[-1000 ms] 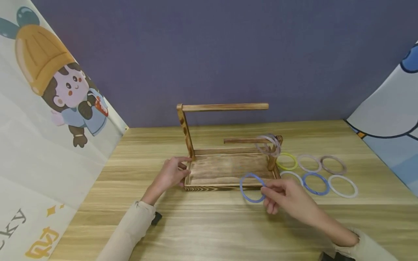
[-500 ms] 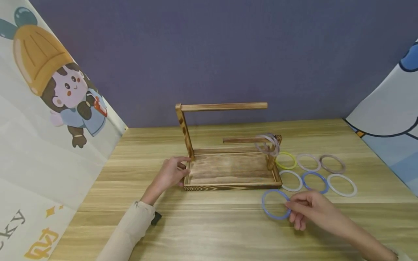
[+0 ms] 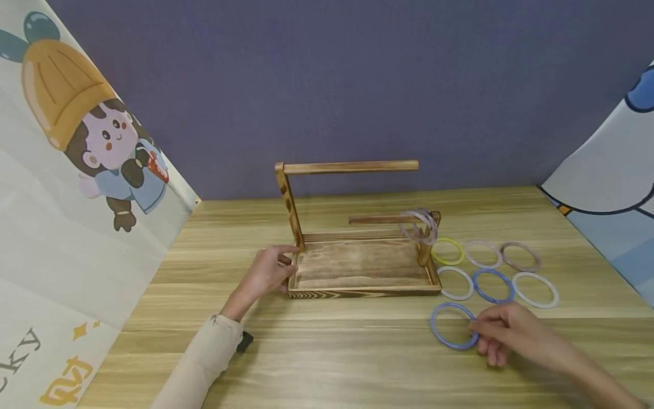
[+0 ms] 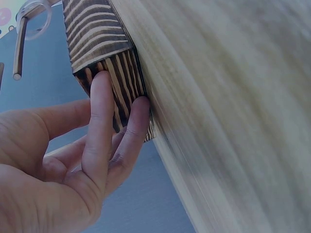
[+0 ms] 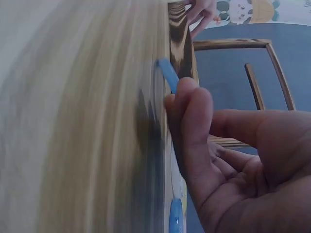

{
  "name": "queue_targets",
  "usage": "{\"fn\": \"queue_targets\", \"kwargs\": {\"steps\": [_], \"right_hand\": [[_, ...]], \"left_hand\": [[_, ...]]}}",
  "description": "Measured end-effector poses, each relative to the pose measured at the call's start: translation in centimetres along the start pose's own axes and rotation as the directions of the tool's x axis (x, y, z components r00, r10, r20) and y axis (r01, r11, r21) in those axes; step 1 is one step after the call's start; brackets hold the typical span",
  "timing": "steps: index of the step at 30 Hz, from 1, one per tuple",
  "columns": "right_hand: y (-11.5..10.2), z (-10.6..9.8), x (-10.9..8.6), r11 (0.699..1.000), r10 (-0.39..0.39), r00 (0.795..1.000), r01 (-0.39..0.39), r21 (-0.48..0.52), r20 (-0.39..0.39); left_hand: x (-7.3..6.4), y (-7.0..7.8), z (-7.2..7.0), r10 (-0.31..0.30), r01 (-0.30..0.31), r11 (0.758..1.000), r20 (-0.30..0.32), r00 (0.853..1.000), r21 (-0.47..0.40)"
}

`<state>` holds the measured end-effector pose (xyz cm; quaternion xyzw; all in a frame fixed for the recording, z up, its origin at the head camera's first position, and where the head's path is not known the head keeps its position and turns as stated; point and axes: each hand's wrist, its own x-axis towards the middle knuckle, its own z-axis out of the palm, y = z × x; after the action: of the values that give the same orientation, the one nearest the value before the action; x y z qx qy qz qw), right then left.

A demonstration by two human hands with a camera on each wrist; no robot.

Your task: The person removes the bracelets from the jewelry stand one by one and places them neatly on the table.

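Note:
My right hand (image 3: 521, 335) pinches a blue bangle (image 3: 433, 324) between thumb and fingertips, close over the table in front of the wooden bracelet stand (image 3: 357, 267). In the right wrist view only a short stretch of the bangle (image 5: 167, 75) shows beyond the fingers. At the stand's left end, my left hand (image 3: 263, 275) holds its tray, two fingertips at the rim; the left wrist view has fingers (image 4: 101, 102) against the striped end face. Several mauve bangles (image 3: 429, 221) hang on the stand's lower bar (image 3: 375, 219), near the right post. The upper bar (image 3: 352, 166) is bare.
Right of the stand lie two rows of bangles: yellow (image 3: 448, 263), pale pink (image 3: 482, 267) and mauve (image 3: 520, 270) behind, white (image 3: 456, 298), blue (image 3: 493, 300) and white (image 3: 536, 306) in front. A dark partition (image 3: 327, 85) rises behind the table.
My right hand has moved right and toward me with the blue bangle, away from the tray's front edge to the table before the front row. The left hand stays put.

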<state>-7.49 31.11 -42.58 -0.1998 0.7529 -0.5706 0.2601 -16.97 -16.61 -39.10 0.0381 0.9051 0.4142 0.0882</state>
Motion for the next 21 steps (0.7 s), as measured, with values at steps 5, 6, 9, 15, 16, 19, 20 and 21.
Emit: {"fn": "queue_targets", "kwargs": {"steps": [5, 6, 9, 15, 16, 19, 20, 21], "right_hand": [[-0.21, -0.19, 0.03, 0.985, 0.05, 0.996, -0.062, -0.162, -0.077], [-0.29, -0.23, 0.06, 0.979, 0.066, 0.993, -0.084, -0.184, -0.1], [-0.54, -0.4, 0.09, 0.962, 0.115, 0.981, -0.15, -0.228, -0.158], [-0.82, -0.87, -0.11, 0.932, 0.179, 0.96, -0.235, -0.275, -0.213], [-0.82, -0.92, -0.12, 0.93, 0.184, 0.957, -0.243, -0.276, -0.223], [-0.8, -0.92, -0.1, 0.926, 0.177, 0.951, -0.249, -0.285, -0.255], [-0.8, -0.88, -0.08, 0.924, 0.176, 0.948, -0.252, -0.287, -0.266], [-0.81, -0.85, -0.05, 0.923, 0.176, 0.945, -0.256, -0.287, -0.275]], "left_hand": [[-0.02, 0.03, -0.02, -0.005, 0.005, 1.0, 0.0, 1.0, -0.002], [-0.01, 0.04, -0.02, -0.006, 0.006, 1.0, 0.0, 1.0, 0.0], [0.0, 0.07, -0.01, -0.008, 0.008, 1.0, 0.0, 1.0, 0.007], [0.04, 0.07, 0.01, -0.009, 0.009, 1.0, 0.001, 1.0, 0.006], [0.05, 0.05, 0.01, -0.009, 0.009, 1.0, 0.0, 1.0, 0.005], [0.05, 0.01, -0.01, -0.01, 0.01, 1.0, 0.0, 1.0, 0.008], [0.04, -0.01, -0.01, -0.011, 0.011, 1.0, 0.0, 1.0, 0.008], [0.03, -0.03, -0.02, -0.011, 0.011, 1.0, 0.0, 1.0, 0.008]]}}
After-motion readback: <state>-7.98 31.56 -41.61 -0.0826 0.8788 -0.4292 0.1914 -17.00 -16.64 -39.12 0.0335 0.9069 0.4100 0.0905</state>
